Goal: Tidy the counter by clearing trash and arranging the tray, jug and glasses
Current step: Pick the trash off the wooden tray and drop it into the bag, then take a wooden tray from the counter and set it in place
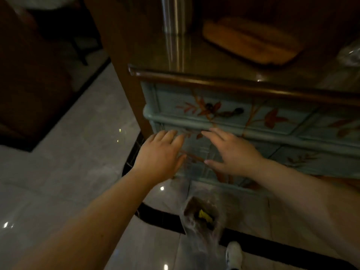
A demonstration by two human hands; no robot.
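Both my hands hang in front of the painted blue cabinet (224, 115), below the counter edge. My left hand (161, 152) is open with fingers spread, holding nothing. My right hand (231, 152) is also open and empty, close beside it. Beneath them on the floor stands a clear plastic trash bag (202, 221), open at the top, with a yellow scrap and dark bits inside. On the dark glossy counter (194, 61) lies a wooden tray (251, 39) at the back right. A shiny metal jug (173, 14) stands at the back, its top cut off by the frame.
Something clear and crinkled (350, 53) sits at the counter's right edge. A white shoe (233, 254) shows on the pale tiled floor (78, 152). Dark furniture and a chair leg fill the upper left. The cabinet drawer has a dark handle (226, 112).
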